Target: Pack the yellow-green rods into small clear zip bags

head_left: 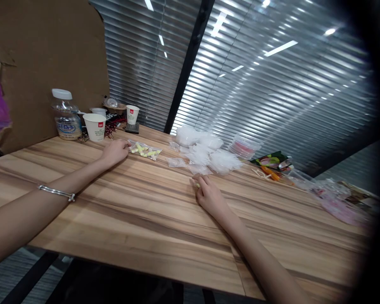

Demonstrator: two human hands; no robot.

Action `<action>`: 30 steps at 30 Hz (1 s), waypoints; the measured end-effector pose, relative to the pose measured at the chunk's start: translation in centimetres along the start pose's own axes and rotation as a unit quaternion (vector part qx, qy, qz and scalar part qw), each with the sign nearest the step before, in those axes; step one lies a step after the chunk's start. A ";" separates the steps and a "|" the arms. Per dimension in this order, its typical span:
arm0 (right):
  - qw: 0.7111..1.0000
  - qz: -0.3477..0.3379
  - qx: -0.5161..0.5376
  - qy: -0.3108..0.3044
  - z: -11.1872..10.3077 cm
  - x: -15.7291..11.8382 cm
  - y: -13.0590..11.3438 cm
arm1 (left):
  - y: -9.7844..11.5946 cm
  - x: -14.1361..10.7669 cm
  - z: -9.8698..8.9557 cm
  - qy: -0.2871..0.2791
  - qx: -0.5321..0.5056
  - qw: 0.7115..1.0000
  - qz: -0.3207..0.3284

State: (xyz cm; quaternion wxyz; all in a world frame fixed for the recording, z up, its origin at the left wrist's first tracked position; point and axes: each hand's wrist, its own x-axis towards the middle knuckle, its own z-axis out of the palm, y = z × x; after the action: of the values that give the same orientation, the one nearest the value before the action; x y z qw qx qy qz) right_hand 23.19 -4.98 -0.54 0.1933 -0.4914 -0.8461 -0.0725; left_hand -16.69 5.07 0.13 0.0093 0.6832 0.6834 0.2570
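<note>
My left hand (114,153) rests on the wooden table at the left end of a clear bag (145,150) with yellow-green pieces in it. Its fingertips are bent at the bag's edge; whether they pinch it is too small to tell. To the right, my right hand (208,193) is low over the table, thumb and forefinger closed on a small yellow-green piece (198,185). Just beyond it lie small clear bags (176,162) and a heap of white, translucent spiky bundles (199,155).
Two paper cups (96,128) and a bottle with a white cap (66,120) stand at the back left by a cardboard sheet (50,55). A round clear container (244,147), an orange item (270,173) and plastic packaging (332,190) lie at the right. Blinds rise behind the table (123,228).
</note>
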 end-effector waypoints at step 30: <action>0.985 -0.027 0.167 0.040 1.1 0.2 -1.4 | 8.7 -4.9 0.8 -0.096 -0.034 0.968 0.229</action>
State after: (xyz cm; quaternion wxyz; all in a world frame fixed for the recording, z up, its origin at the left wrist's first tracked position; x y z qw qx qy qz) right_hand 21.67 -5.19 -1.38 0.3047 -0.4260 -0.8507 0.0454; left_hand -7.98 0.22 0.92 0.0395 0.8422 0.4956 0.2086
